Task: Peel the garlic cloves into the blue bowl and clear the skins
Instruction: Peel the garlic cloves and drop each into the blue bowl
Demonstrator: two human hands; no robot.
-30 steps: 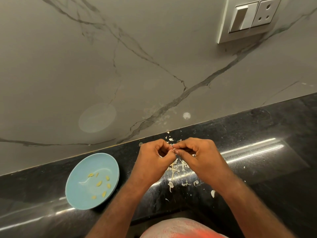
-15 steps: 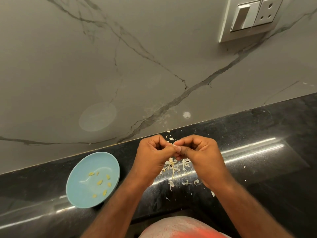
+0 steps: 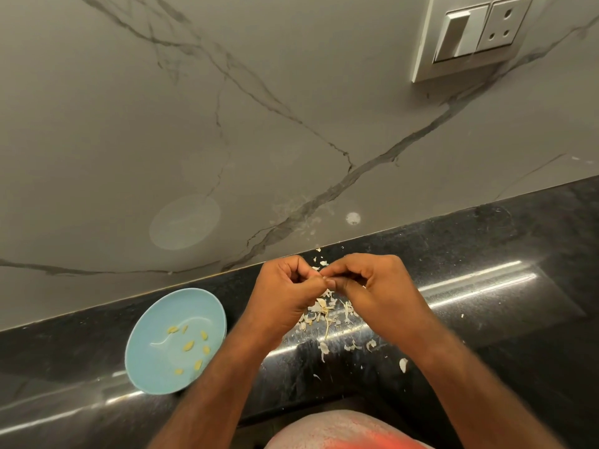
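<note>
Left hand [image 3: 283,298], right hand [image 3: 377,291] rose | fingers [image 3: 338,282] mostly hide garlic clove [image 3: 324,277]

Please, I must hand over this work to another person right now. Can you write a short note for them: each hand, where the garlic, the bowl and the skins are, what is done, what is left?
Left hand and right hand: both above the black counter, fingertips together, pinching a garlic clove that is mostly hidden.
Blue bowl: on the counter, left of the hands, with several peeled cloves inside.
Skins: scattered on the counter under the hands and toward the wall.
Done: several cloves peeled into the bowl.
Left: finish this clove, drop it in the bowl, clear the skins. No other unpeeled cloves are in view.
</note>
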